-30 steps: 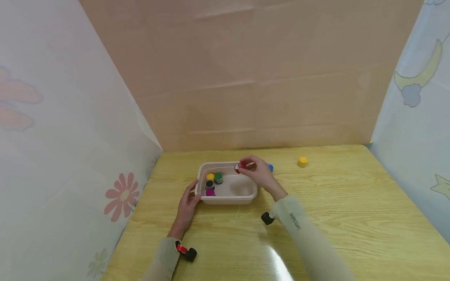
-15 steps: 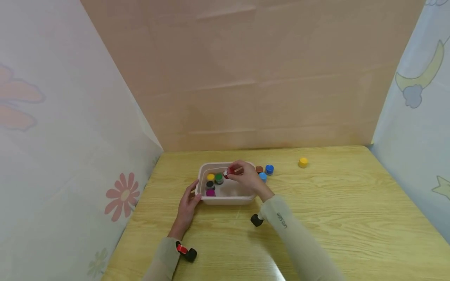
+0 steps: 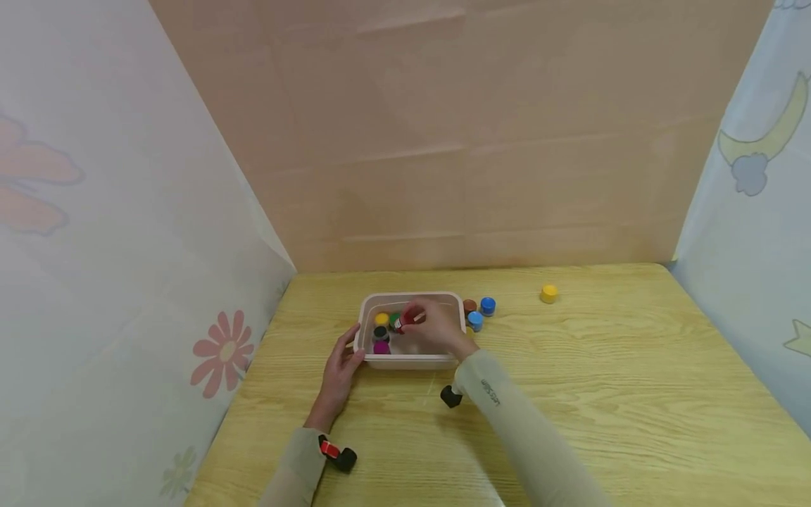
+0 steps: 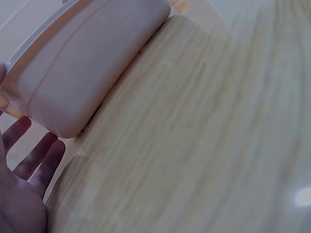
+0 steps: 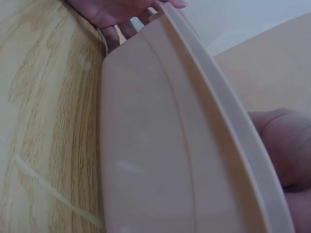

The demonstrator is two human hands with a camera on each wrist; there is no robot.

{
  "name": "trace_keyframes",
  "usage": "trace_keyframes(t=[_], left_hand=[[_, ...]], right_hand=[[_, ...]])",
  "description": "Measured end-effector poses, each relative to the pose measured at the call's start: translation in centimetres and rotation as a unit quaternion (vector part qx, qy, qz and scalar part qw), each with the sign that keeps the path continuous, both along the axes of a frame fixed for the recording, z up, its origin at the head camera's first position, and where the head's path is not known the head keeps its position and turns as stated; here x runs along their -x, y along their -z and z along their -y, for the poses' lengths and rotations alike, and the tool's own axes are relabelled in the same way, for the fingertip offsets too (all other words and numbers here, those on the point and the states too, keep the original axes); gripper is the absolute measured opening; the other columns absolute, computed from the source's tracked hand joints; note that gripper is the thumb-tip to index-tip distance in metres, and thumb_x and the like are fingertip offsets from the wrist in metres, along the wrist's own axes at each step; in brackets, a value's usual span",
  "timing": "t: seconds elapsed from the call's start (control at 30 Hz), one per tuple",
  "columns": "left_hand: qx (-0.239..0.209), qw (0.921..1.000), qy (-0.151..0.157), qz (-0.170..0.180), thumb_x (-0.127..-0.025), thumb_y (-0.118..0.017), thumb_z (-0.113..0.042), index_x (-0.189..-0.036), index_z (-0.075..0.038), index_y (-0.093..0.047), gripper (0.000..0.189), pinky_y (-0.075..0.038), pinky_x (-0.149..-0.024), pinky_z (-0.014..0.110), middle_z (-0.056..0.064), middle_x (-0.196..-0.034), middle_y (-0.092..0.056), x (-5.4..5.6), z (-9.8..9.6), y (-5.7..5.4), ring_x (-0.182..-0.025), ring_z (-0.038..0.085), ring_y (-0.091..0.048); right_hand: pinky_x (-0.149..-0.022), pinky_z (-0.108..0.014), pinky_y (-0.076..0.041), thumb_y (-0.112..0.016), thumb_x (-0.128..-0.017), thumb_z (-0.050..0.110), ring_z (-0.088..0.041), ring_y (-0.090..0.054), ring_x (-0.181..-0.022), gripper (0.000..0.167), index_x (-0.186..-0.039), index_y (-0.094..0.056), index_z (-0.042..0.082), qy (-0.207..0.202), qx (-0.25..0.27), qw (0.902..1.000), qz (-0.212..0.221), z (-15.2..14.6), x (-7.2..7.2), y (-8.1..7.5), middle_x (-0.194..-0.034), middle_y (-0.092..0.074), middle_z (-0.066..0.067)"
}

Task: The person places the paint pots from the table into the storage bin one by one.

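A pale pink plastic box (image 3: 412, 359) stands on the table. Its left end is held by my left hand (image 3: 336, 380), thumb at the rim and fingers against the outer wall, as the left wrist view shows. Inside the box, my right hand (image 3: 434, 327) pinches a small red paint jar (image 3: 399, 324), tilted, right beside a green-lidded jar (image 3: 394, 319) that it partly covers. Yellow (image 3: 381, 320), black (image 3: 381, 333) and magenta (image 3: 381, 348) lidded jars sit at the box's left end. In the right wrist view the box wall hides the right fingers and the jar.
Just right of the box stand a brown jar (image 3: 469, 306), a blue jar (image 3: 488, 305), a light blue jar (image 3: 475, 321) and a partly hidden yellow one (image 3: 469, 332). Another yellow jar (image 3: 549, 293) is farther right. A brown paper-like wall rises behind the wooden table (image 3: 608, 373).
My right hand has carried the red paint jar leftward and down into the box, next to the green jar. Jars right of the box have come into view. My left hand stays on the box.
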State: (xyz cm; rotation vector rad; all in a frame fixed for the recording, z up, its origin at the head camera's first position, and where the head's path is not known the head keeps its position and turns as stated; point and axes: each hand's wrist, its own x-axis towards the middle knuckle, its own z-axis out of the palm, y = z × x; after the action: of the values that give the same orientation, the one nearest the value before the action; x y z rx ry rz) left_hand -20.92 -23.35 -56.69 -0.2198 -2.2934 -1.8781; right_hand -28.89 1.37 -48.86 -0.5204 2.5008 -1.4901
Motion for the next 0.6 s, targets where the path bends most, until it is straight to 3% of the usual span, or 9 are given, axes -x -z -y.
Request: trace_keyframes(t=[0.2,0.37,0.6], left_hand=[[-0.007,0.9999,0.001,0.015,-0.108,-0.057,-0.023,-0.157,-0.023,-0.043,0.052,-0.051,-0.098,0.019,0.011,-0.161,-0.043,0.1,0.0,0.0,-0.133,0.037,-0.055],[0.000,0.9998,-0.004,0.020,-0.107,-0.058,-0.026,-0.156,-0.030,-0.044,0.051,-0.050,-0.097,0.019,0.004,-0.162,-0.043,0.0,0.2,0.0,-0.133,0.035,-0.056],[-0.010,0.9998,0.002,0.018,-0.107,-0.058,-0.025,-0.157,-0.027,-0.043,0.052,-0.050,-0.098,0.019,0.006,-0.162,-0.043,0.0,0.1,0.1,-0.134,0.036,-0.055]], right_hand=[[-0.092,-0.038,-0.057,-0.080,-0.092,0.016,-0.017,-0.067,-0.097,0.018,-0.107,-0.071,0.014,-0.017,-0.033,0.9993,0.008,0.6,0.2,0.3,-0.107,-0.073,-0.002],[-0.089,-0.037,-0.058,-0.079,-0.091,0.012,-0.017,-0.069,-0.096,0.018,-0.108,-0.072,0.010,-0.042,-0.049,0.9978,-0.011,1.4,0.2,0.4,-0.105,-0.074,-0.004],[-0.090,-0.037,-0.057,-0.080,-0.090,0.009,-0.016,-0.067,-0.094,0.019,-0.107,-0.071,0.010,-0.038,-0.071,0.9966,-0.017,2.0,0.5,0.7,-0.102,-0.073,-0.003]])
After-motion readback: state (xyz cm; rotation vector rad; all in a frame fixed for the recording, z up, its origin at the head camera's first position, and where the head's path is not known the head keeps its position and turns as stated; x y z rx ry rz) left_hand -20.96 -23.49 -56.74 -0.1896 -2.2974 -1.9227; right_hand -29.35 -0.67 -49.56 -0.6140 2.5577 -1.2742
